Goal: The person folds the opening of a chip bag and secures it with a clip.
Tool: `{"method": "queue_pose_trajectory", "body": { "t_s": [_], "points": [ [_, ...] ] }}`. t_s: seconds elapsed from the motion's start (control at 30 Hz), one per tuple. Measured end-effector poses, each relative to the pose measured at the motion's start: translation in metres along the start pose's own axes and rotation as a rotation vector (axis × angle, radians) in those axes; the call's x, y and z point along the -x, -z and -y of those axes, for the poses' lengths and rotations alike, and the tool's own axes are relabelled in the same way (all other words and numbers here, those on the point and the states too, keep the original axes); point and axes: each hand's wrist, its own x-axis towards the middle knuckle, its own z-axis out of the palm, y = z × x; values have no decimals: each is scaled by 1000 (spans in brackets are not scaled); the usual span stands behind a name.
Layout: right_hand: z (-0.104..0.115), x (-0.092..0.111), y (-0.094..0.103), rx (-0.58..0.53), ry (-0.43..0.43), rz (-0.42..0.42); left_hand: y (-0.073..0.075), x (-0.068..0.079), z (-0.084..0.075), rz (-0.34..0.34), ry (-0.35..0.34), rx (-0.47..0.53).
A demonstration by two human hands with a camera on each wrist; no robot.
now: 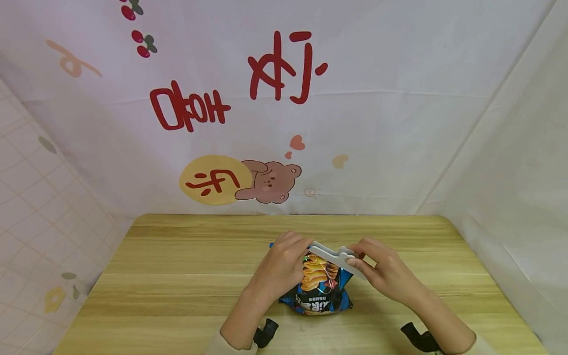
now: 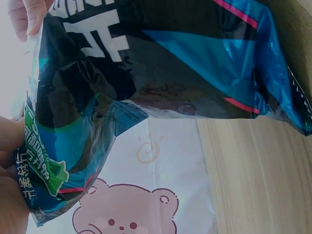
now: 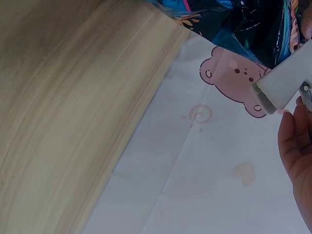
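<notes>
A blue and black chip bag (image 1: 319, 296), printed with golden chips, stands on the table between both hands. My left hand (image 1: 280, 268) grips its upper left side; in the left wrist view that hand's fingers (image 2: 10, 180) curl on the bag's corner (image 2: 34, 195). Across the bag's top edge slants a white sealing clip (image 1: 330, 255), which my right hand (image 1: 390, 273) pinches by its wider end between thumb and fingers. The right wrist view shows the clip's blunt end (image 3: 280, 83) sticking out beyond the bag (image 3: 248, 29).
The wooden table (image 1: 177, 276) runs back to a white printed curtain (image 1: 377, 123) with red characters and a bear. More cloth hangs on both sides. Black straps or mounts (image 1: 266, 334) show near each wrist.
</notes>
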Motion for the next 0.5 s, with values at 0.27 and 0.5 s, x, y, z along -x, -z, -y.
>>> {"method": "queue_pose_trajectory", "body": {
  "t_s": [0.27,0.5],
  "points": [
    [1,-2,1,-28,-5,11,0,0,0,1,0,-2],
    [3,-3,0,-36,15,-18,0,0,0,2,-7,-30]
  ]
}}
